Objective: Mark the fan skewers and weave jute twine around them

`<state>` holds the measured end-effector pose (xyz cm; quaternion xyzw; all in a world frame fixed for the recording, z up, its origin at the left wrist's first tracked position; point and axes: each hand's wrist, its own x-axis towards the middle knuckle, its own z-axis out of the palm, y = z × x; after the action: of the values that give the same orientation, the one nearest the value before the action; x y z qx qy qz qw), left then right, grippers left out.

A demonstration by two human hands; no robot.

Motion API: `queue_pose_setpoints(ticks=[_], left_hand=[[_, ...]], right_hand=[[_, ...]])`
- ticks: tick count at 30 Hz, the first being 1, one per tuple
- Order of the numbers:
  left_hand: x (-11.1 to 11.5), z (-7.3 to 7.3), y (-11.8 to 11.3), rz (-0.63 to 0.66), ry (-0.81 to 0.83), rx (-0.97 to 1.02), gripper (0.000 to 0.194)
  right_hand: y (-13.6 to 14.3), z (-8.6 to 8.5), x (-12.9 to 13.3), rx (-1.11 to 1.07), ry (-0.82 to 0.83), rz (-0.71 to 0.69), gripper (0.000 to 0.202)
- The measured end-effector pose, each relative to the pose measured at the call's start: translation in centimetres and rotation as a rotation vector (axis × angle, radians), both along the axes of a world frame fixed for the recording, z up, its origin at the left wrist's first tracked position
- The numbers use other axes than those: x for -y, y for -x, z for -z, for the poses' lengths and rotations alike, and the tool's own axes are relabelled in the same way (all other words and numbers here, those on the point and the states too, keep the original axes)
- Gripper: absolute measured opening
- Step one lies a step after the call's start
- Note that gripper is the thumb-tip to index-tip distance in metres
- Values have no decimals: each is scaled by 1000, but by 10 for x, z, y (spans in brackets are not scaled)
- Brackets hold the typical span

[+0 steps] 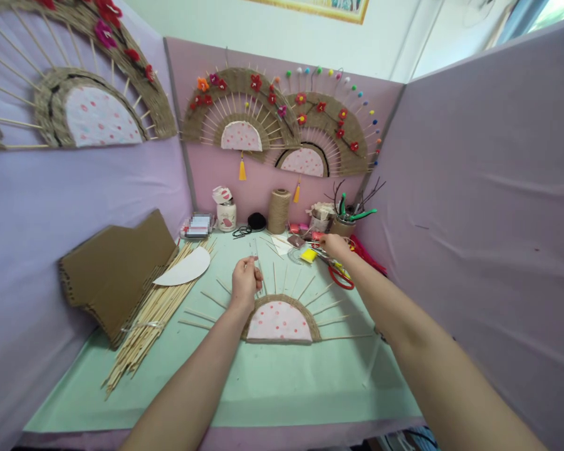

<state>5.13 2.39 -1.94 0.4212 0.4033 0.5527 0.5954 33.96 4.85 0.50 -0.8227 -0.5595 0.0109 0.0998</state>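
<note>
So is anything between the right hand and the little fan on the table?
Yes: sticks on the fan poke into that gap towards the right hand, and a small yellow item and a red handle lie beside the path.

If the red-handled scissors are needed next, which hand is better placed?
Probably the right hand: it is close to the scissors, while the left hand is farther, beside the half-round brown-twine fan.

the half-round panel (279, 322) was pale pink with red dots, the twine band (313, 317) around it tan. beyond the panel's right side, a packet (309, 255) was bright yellow and a scissor handle (341, 287) red.
</note>
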Motion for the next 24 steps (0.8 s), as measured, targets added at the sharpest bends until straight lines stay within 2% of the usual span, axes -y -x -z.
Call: queue_pose_setpoints(ticks=[3,6,9,11,14,16,19,22,24], left_hand=[[2,0,0,22,15,-22,19],[2,0,0,32,34,-19,19],[2,-1,-1,31,45,-12,17],[2,-2,-1,32,50,-8,17],[3,-4,-1,32,55,-13,18],[4,-4,-1,32,58,-18,18],[5,-3,-2,47,45,-34,17],[5,-1,-3,72,25,-69,16],[4,1,-3,77,9,-88,16]], right_hand=[[6,12,-23,43,78,9,34],[8,22,-34,55,99,33,34],[8,27,-38,40,70,48,33],[7,25,-39,21,14,53,33],[5,9,-39,-18,-142,63,30],[6,-9,-38,-55,-286,77,26],[10,-38,-30,-119,-508,99,32],[18,-56,-4,-186,-647,80,33],[22,-59,27,-258,-697,47,32]])
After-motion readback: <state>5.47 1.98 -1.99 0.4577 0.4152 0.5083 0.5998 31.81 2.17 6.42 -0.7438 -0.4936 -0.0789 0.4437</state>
